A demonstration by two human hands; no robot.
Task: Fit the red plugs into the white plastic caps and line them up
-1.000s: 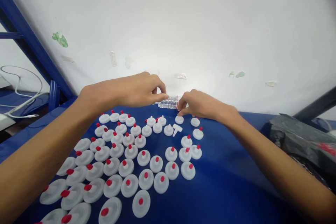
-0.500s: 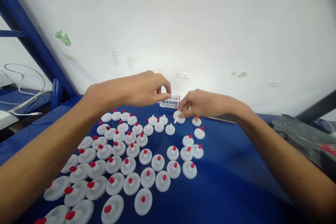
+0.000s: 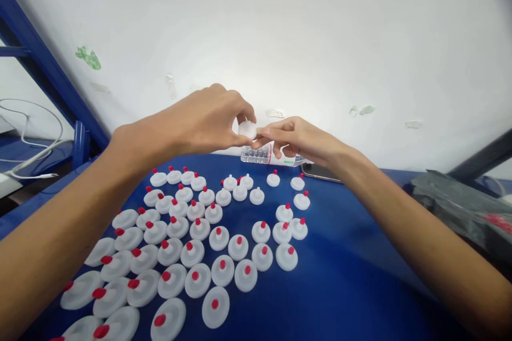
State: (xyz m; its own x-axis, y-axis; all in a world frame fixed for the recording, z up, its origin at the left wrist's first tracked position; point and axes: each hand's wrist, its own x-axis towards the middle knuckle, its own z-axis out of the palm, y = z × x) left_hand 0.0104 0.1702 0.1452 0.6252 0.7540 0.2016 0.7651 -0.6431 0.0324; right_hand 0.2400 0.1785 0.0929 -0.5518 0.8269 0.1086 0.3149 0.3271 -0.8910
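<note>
Two bare hands of ours meet in the air over the blue table, close to the white wall, with one pale disc between them. Our left hand grasps it, thumb below and curled fingers above. Our right hand reaches in from the other side, its fingertips meeting the disc's right edge; we cannot tell whether they pinch it or only touch it, and we cannot make out its stem.

Behind and below our hands a clear bottle lies on its side along the back of the table, its white label partly covered by our right fingers. Just beside it, a dark flat object is partly hidden by our right forearm.

Many white discs with red tips stand stem up across the table, packed closest on our left and looser towards the middle. Near the bottle we see a small cluster of discs with bare white stems, some touching, and small red bits behind them.

On our right lies a dark plastic bag; on our left, white cables hang beyond a blue metal frame
</note>
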